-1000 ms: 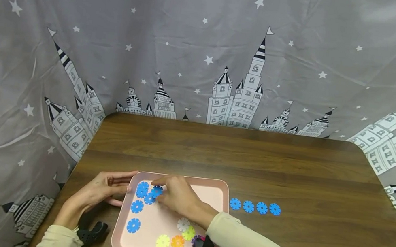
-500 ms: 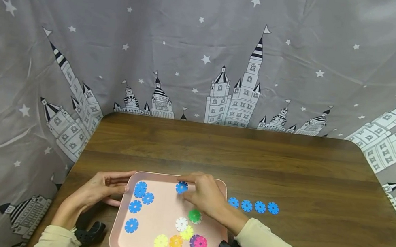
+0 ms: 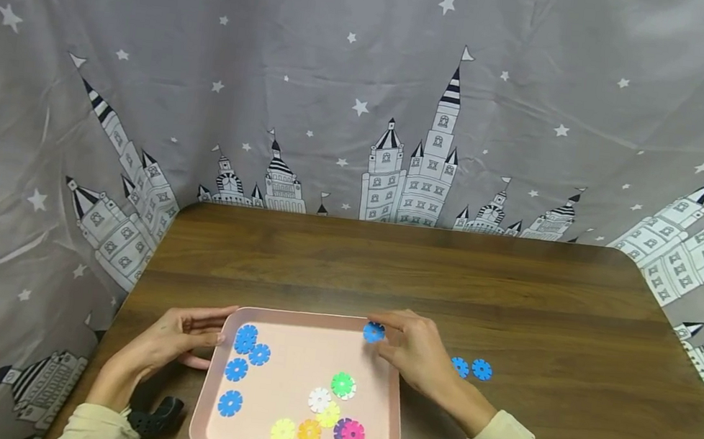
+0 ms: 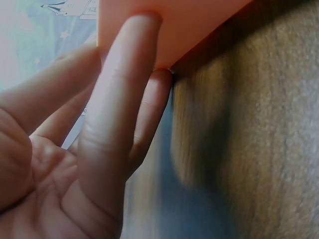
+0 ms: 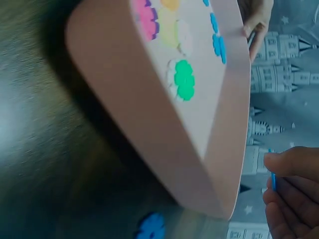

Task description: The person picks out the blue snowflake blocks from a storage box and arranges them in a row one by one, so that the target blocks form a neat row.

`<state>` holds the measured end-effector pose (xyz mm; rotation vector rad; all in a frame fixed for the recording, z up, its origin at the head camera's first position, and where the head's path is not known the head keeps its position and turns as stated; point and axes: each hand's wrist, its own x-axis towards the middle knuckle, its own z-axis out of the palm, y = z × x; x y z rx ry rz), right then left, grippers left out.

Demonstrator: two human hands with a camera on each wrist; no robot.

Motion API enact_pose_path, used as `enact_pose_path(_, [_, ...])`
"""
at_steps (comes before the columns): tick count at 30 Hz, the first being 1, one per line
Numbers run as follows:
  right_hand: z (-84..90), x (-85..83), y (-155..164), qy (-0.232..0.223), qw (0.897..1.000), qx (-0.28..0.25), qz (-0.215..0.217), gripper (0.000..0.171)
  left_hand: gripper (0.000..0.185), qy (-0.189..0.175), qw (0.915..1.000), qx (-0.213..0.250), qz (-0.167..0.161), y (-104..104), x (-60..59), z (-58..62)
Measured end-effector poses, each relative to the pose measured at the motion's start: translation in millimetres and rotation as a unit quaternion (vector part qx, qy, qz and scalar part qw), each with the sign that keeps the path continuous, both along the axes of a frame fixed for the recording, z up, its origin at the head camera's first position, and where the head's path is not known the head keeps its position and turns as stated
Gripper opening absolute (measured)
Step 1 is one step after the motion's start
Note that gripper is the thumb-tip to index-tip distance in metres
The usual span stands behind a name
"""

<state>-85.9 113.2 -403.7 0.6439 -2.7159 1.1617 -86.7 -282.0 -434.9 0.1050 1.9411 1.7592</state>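
Now, right hand (image 3: 418, 350) pinching a blue disc (image 3: 374, 333), left hand (image 3: 171, 344) — fingers straight — touching pink tray (image 3: 308, 316), no readable writing.

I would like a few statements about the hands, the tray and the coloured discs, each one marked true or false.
1. The right hand pinches a blue plastic snowflake disc. True.
2. The left hand lifts the pink plastic tray off the brown wooden table. False: the tray lies on the table, and the hand touches its left edge.
3. A green disc lies in the tray. True.
4. Every blue disc is inside the tray. False: two blue discs lie on the table, right of it.
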Motion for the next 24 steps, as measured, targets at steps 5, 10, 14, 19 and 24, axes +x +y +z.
enact_pose_path(5, [-6.6, 4.2, 16.9, 0.010, 1.000, -0.003, -0.029, 0.040, 0.062, 0.011, 0.9999, 0.007, -0.008, -0.8, 0.2, 0.2])
enact_pose_path(10, [-10.2, 8.9, 34.7, 0.007, 0.998, -0.013, -0.060, 0.040, 0.061, 0.011, 0.9999, 0.010, -0.006, -0.5, 0.0, 0.3])
enact_pose_path(14, [-13.9, 13.2, 46.9, -0.008, 0.996, -0.011, -0.086, 0.041, 0.061, 0.017, 0.9997, 0.014, -0.010, -1.2, 0.0, 0.5])
enact_pose_path(19, [-20.1, 17.4, 62.0, -0.010, 0.994, -0.016, -0.112, 0.042, 0.061, 0.018, 0.9995, 0.021, -0.013, -1.7, 0.4, 0.3])
enact_pose_path(24, [-26.7, 21.9, 80.7, -0.010, 0.991, -0.015, -0.134, 0.042, 0.062, 0.008, 0.9998, 0.016, -0.007, -0.3, 0.7, -0.8])
